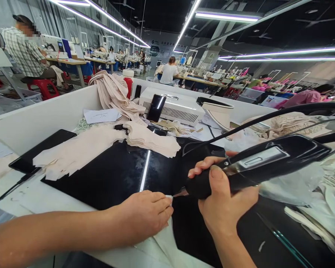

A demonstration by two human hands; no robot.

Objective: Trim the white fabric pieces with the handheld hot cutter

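Observation:
My right hand (223,201) is closed around a black hand-held cutting tool (257,163) with a cable running off to the right. Its metal tip (181,192) points left and meets the edge of a pale fabric piece (167,238) lying on a glossy black work surface (114,175). My left hand (145,216) rests on that fabric with its fingers curled, pinching the cloth right beside the tip.
Stacks of beige fabric pieces (78,149) (153,139) lie at the back of the black surface. Behind them are a white vented box (173,106), a dark phone (156,108) leaning on it, and a paper sheet (100,115). Other people sit at sewing tables beyond.

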